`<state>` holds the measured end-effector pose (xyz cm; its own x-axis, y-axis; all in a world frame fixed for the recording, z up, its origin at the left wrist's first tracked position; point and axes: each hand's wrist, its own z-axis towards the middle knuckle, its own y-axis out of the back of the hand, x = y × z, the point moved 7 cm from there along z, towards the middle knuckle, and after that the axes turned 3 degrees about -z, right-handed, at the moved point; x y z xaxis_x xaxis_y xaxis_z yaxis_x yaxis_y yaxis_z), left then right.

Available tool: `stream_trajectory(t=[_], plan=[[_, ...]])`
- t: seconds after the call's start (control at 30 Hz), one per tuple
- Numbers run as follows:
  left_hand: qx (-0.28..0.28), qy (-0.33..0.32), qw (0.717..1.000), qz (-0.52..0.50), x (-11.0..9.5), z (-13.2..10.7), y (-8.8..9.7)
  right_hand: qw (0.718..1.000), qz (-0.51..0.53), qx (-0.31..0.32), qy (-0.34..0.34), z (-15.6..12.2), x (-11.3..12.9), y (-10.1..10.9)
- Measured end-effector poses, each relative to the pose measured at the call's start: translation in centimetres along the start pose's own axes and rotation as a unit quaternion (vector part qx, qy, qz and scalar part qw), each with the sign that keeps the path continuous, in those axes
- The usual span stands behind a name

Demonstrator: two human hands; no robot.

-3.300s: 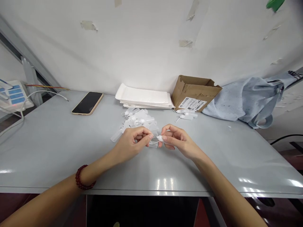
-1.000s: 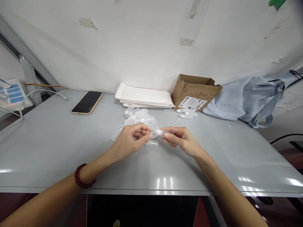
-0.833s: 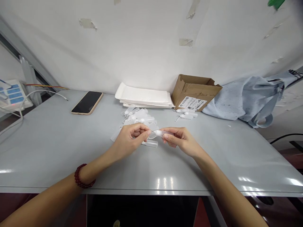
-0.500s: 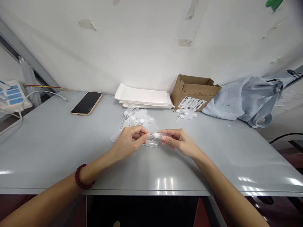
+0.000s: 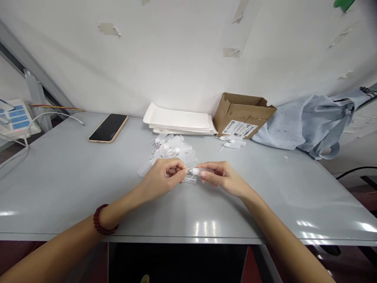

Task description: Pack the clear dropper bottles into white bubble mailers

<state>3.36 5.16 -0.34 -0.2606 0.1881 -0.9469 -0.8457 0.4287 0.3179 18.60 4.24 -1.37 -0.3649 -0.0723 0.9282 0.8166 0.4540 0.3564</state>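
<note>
My right hand (image 5: pixel 218 174) pinches a small translucent dropper bottle (image 5: pixel 195 171) with a white cap, held level with its tip toward the left. My left hand (image 5: pixel 166 177) is closed at that tip, thumb against forefinger, on what looks like a thin white cord (image 5: pixel 190 169); the fingers hide most of it. Behind and below the hands lies a loose pile of similar bottles (image 5: pixel 173 146), some with thin cords. One bottle (image 5: pixel 190 179) rests on the table just under the held one.
The grey table (image 5: pixel 118 165) carries a phone (image 5: pixel 108 128) at left and a stack of white envelopes (image 5: pixel 179 118) by the wall. A cardboard box (image 5: pixel 243 114) stands beside them, several small bottles (image 5: pixel 232 141) before it. Light blue cloth (image 5: pixel 297 122) lies at right.
My left fingertips have shifted slightly right and down toward the bottle's tip. The right hand keeps its hold almost unmoved.
</note>
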Motion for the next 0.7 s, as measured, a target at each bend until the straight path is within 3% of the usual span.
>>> stream_trajectory(t=[0.13,0.2,0.3,0.37,0.5,0.7], plan=[[-0.052,-0.031,0.998,-0.015,-1.1,0.0,1.2,0.999,0.002,-0.022,0.025,0.2,0.6,1.0],[-0.119,-0.03,0.992,-0.028,-1.3,0.0,2.8,0.994,-0.023,-0.098,0.033,0.3,0.2,3.1],[-0.199,-0.009,0.98,-0.024,-0.8,0.3,4.8,0.966,-0.104,-0.234,-0.019,0.1,-1.8,7.1],[-0.213,0.008,0.977,0.005,-0.3,0.6,5.3,0.943,-0.162,-0.284,-0.065,-0.2,-3.4,9.3],[-0.221,0.037,0.969,0.103,0.5,0.8,5.4,0.911,-0.224,-0.334,-0.088,-0.2,-5.5,12.0],[-0.234,0.051,0.962,0.132,0.5,0.6,5.7,0.862,-0.345,-0.367,-0.054,0.4,-6.4,12.8]])
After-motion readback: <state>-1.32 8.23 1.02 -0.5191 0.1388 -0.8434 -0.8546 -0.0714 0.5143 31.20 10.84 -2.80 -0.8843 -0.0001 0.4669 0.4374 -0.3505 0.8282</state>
